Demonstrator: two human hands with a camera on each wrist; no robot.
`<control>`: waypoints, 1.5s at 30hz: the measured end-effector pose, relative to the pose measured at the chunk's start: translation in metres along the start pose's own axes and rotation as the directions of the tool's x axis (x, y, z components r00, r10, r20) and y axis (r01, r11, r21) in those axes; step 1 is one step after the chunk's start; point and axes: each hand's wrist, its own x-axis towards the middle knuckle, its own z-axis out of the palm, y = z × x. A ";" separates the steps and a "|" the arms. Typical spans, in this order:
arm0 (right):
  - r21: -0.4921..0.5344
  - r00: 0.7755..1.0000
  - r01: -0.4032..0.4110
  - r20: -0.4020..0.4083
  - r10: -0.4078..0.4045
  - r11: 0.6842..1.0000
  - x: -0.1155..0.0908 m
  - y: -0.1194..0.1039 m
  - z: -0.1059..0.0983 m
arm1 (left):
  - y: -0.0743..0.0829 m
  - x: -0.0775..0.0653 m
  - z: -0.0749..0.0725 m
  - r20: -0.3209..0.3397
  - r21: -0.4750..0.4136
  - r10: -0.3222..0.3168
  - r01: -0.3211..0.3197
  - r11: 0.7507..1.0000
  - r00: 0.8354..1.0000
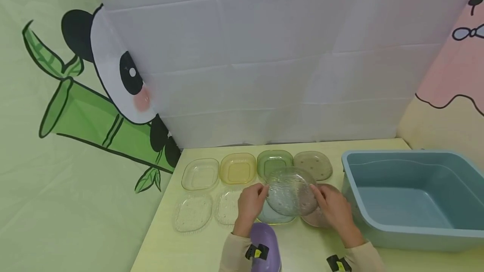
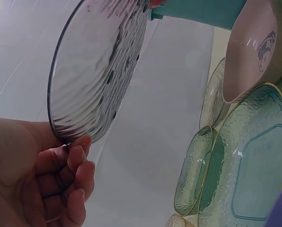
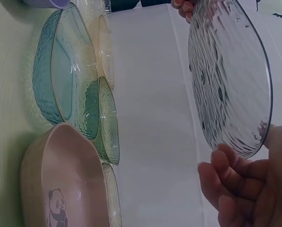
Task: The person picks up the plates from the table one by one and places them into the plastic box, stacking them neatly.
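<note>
A round, clear ribbed plate [image 1: 291, 192] is held up above the table between both hands. My left hand [image 1: 251, 205] pinches its left rim between thumb and fingers. On the opposite rim, my right hand [image 1: 334, 209] grips with the thumb on top and fingertips beneath. Small dark feet dot the underside of the plate [image 2: 107, 71] in the left wrist view. Below it lie a blue clear dish [image 2: 254, 161] and a pink dish [image 3: 70, 175] with a panda print, both partly hidden by the plate and hands in the head view.
A large blue-grey tub [image 1: 408, 230] stands at the right. Behind sit a clear dish [image 1: 200, 174], a yellow dish [image 1: 238, 168], a green dish [image 1: 274, 163] and a brownish dish [image 1: 313, 165]. Two clear dishes lie front left. A purple dish [image 1: 266, 238] is beside the left forearm.
</note>
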 end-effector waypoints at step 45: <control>-0.155 0.999 -0.039 0.011 0.041 0.987 0.016 -0.030 -0.028 | -0.034 -0.008 -0.010 -0.074 -0.079 -0.157 0.151 0.985 0.985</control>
